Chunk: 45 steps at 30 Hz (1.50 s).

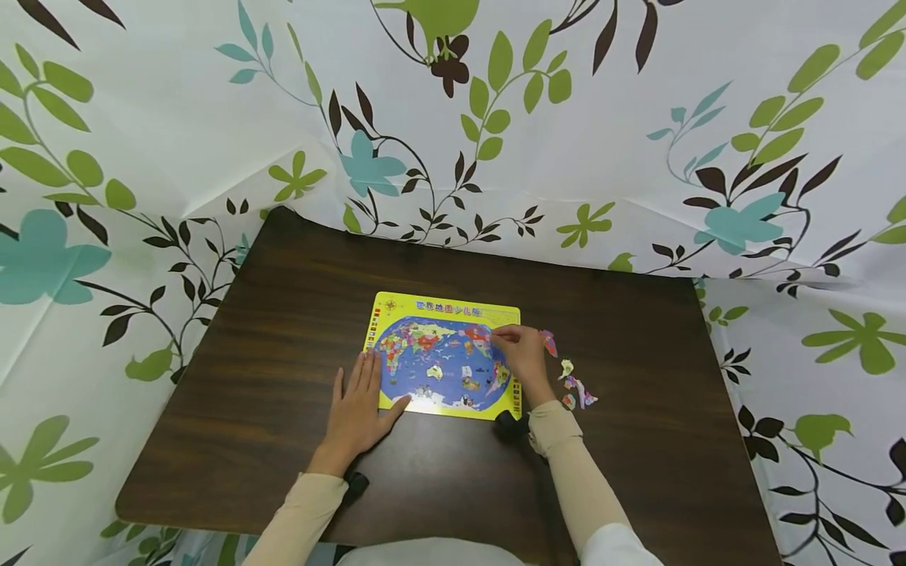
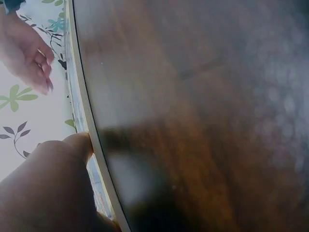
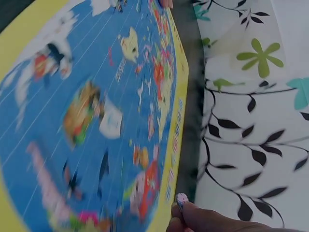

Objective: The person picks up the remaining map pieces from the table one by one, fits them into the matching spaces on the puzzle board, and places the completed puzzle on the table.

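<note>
A yellow-bordered world map puzzle board [image 1: 396, 300] with a blue ocean lies on the brown table. My left hand [image 1: 357, 409] rests on its left edge, fingers extended; the left wrist view shows the fingers [image 2: 79, 145] at the board's edge. Over the board's right side, my right hand [image 1: 522, 354] pinches a small puzzle piece [image 3: 181, 198] between thumb and finger. Only the piece's pinkish, patterned tip shows. Near that hand, a red and purple puzzle piece [image 1: 548, 343] lies on the table. Colourful continent shapes are in place on the map.
Several loose puzzle pieces [image 1: 582, 393] lie right of the board, close to my right wrist. The dark wooden table [image 1: 269, 377] extends around the board. A white sheet [image 1: 212, 118] with leaf and flower prints hangs behind the table and at its sides.
</note>
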Motion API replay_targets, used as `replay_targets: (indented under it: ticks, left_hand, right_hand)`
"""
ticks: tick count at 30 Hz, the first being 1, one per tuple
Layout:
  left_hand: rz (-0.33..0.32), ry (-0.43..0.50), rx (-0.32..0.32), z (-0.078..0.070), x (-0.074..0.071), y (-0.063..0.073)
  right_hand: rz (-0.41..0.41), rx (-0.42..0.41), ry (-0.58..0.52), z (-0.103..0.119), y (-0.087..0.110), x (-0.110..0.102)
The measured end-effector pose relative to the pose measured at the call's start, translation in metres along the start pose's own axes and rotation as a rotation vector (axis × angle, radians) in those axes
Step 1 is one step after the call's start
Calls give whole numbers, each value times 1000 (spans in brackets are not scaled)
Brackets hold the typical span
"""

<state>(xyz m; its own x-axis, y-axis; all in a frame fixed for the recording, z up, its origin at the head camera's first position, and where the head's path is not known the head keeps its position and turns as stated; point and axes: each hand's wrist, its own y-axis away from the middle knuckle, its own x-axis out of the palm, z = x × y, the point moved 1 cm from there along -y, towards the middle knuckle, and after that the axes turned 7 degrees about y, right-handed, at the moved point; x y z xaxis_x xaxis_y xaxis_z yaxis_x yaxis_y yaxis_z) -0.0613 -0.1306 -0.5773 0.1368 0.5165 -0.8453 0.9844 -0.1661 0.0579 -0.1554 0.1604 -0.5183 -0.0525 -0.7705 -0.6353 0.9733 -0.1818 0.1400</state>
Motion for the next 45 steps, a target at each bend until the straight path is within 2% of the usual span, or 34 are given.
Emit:
replay_targets:
  ticks: [7, 15, 18, 30, 36, 45]
  left_hand:
    - [-2, 6, 4, 0, 2, 4]
    - [-19, -12, 5, 1, -1, 3]
    - [-16, -18, 2, 0, -1, 2]
    - [4, -11, -13, 1, 0, 2]
    - [-13, -5, -3, 2, 4, 2]
    - [-16, -7, -4, 0, 0, 3]
  right_hand:
    - [46, 25, -25, 11, -13, 28]
    - [44, 65, 17, 18, -24, 44]
    - [42, 70, 40, 18, -25, 43]
    - [21, -3, 127, 20, -19, 49]
    - [8, -7, 183, 20, -17, 51]
    - [6, -41, 191, 26, -10, 49]
